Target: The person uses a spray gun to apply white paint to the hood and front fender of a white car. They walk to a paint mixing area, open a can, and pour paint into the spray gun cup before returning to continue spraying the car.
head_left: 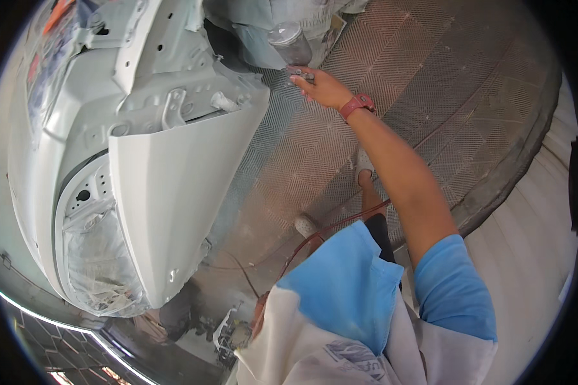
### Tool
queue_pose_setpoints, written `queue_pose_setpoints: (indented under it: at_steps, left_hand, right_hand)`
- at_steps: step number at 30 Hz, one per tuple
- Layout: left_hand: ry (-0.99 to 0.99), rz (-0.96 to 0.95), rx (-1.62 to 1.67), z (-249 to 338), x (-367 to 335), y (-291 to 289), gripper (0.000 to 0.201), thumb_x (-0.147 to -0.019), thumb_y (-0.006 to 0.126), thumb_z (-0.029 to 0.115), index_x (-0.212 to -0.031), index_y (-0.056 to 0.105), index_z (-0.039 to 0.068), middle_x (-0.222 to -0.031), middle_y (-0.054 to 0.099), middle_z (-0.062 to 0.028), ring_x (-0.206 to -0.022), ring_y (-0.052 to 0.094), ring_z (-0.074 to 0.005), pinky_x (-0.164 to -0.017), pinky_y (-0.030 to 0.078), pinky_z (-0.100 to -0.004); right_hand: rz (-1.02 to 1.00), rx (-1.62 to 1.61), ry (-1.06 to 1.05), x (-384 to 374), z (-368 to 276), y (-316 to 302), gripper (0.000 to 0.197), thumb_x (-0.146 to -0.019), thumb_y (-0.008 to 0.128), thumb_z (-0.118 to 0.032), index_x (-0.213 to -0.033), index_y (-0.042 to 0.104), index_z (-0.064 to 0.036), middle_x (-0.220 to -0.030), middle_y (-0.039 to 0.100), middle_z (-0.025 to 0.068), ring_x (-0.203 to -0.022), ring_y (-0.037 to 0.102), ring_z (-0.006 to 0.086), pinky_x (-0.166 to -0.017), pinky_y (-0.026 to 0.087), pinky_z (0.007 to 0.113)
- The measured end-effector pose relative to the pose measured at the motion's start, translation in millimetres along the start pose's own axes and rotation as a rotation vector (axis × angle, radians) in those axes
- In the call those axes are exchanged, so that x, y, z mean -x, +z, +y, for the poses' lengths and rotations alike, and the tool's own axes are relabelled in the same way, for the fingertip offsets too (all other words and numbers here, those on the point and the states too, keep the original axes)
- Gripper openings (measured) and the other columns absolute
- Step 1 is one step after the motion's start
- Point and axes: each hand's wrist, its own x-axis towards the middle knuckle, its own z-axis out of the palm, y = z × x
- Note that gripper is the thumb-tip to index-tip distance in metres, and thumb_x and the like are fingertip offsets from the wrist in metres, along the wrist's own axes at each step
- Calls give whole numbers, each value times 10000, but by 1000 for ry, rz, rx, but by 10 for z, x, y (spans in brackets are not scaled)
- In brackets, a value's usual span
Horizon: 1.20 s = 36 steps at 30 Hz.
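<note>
At the top of the head view my right hand (324, 88), a red watch (358, 106) on its wrist, is closed round a paint spray gun (302, 74). A translucent grey cup (290, 42) with a lid sits on the gun. Right beside it is the pale-painted car body, its nearest part a large smooth fender panel (170, 199). The gun is apart from the panel. Of my left hand only a sliver of skin (259, 316) shows beside my shirt; its fingers are hidden. A dark red hose (295, 251) runs close to it.
Grey sheeting (253, 45) and paper hang at the top. Clear plastic film (99, 256) fills the wheel arch. The patterned floor (392, 70) has hose lines across it and ends at a dark curved edge (494, 199). My shoes (306, 224) stand near the hose.
</note>
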Motion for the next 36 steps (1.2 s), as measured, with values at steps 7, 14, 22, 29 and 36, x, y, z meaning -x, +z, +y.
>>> queue_pose_setpoints:
  at_steps: [7,14,22,29,36]
  left_hand:
    - [-190,-329,721,550,-256,367,533,-1070,612,419,-1400,634,0,-1379,660,-267,-1241,638,-453,-1057,503,-515]
    - [80,-188,149,1444,-205,393,388,-1056,633,380,-1241,675,42,-1174,702,-240,-1098,679,-452,-928,542,-535]
    - [56,-57,-33,1533,-231,375,331,-1054,632,387,-1176,703,87,-1070,727,-214,-1028,705,-448,-848,576,-548]
    - [69,36,124,1485,18,614,401,-1088,565,427,-1224,690,71,-1099,734,-239,-1050,700,-468,-895,562,-571]
    - [-103,96,367,1057,425,1344,515,-1084,530,515,-1258,697,60,-1162,741,-256,-1130,693,-471,-952,534,-596]
  right_hand:
    - [-340,-87,5,-289,284,-136,526,-1095,591,-495,-1564,584,-256,-838,720,34,-674,654,115,-572,543,302]
    - [-147,470,-157,-661,843,160,504,-1079,604,-457,-1517,616,-208,-932,770,198,-882,739,418,-904,571,470]
    - [-284,146,-328,322,-473,-37,484,-1087,637,-373,-1546,605,-224,-1100,783,178,-844,705,241,-908,563,387]
    - [69,377,-554,1222,-2088,-206,479,-1109,616,-306,-1574,581,-196,-1246,757,113,-986,683,143,-941,545,343]
    - [21,400,-642,1891,-2803,256,432,-1142,557,-294,-1554,599,-170,-1092,723,58,-890,642,93,-693,512,270]
